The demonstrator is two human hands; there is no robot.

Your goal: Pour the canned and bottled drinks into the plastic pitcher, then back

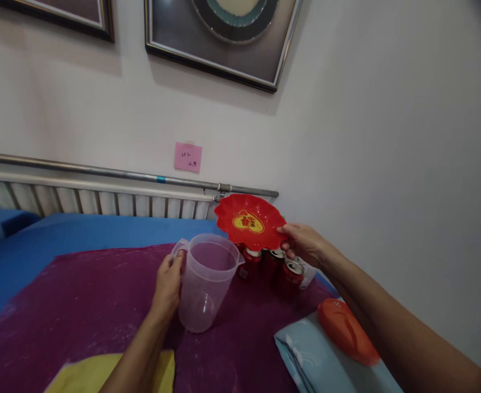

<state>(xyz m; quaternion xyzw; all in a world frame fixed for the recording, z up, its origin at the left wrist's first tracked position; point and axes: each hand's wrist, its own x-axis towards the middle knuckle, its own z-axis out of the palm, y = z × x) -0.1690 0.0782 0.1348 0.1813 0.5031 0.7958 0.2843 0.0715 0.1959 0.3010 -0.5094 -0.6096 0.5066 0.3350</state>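
Left hand clamped on near-upright jug, right hand pinching red plate by its right edge, plate right of and beyond jug, by cans near surface's far right corner.

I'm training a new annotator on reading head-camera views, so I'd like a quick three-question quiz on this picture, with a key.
1. Open: what does the left hand hold, and by which part?
2. True or false: the right hand grips the red scalloped plate by its middle.
3. Fill in the missing word: the pink note is on the wall ____ the metal pipe.

Key:
1. A translucent plastic pitcher, by its handle.
2. False; it grips the edge.
3. Above.
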